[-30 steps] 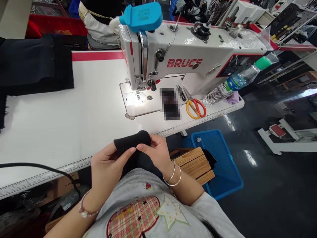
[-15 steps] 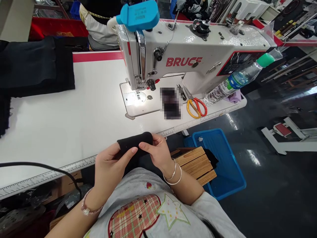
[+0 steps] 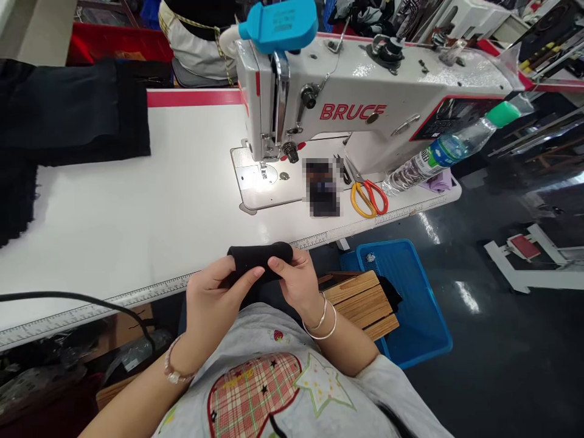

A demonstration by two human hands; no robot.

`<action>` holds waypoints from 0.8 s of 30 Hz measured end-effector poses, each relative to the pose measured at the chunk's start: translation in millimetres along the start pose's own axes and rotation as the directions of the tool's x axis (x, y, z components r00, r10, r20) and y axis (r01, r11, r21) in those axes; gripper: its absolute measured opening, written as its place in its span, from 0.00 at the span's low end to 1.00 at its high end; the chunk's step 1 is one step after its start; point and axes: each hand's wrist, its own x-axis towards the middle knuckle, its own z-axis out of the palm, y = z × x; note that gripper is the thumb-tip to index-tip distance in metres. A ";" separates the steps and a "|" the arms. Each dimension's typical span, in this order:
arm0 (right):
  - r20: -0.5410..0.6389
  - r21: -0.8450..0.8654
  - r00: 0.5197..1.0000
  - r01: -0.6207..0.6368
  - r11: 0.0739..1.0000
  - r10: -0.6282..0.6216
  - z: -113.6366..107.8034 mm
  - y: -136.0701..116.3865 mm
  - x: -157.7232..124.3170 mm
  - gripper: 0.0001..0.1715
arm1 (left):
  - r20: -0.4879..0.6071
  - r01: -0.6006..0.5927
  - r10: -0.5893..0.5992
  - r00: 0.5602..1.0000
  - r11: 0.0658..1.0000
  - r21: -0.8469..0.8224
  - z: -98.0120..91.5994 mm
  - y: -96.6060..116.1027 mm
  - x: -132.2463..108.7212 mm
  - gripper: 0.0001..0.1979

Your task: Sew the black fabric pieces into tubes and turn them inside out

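Black fabric roll [image 3: 261, 257] clamped between left hand [image 3: 214, 298] and right hand [image 3: 295, 283], palms inward

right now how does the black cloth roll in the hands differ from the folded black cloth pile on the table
The black fabric roll is small and tube-shaped, while the folded black fabric pile is far larger and lies in flat layers. The roll is held up between the left hand and right hand; the pile rests on the white table, away from both hands. Both are matte black cloth.
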 end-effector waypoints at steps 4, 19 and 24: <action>0.009 -0.023 0.998 0.064 0.998 -0.063 -3.3 2.4 -1.7 0.12 | -0.018 -0.020 0.019 1.000 1.000 -0.022 1.2 -3.2 -1.2 0.14; 0.119 -0.250 0.983 0.169 0.953 -0.143 -2.5 1.2 -3.5 0.19 | 0.478 0.359 -0.155 0.865 0.857 -0.371 -21.8 6.6 15.4 0.13; 0.225 -0.275 0.967 0.179 0.945 -0.118 -4.4 -6.8 -5.3 0.21 | 0.470 0.293 -0.054 0.881 0.842 -0.452 -19.9 1.6 11.7 0.11</action>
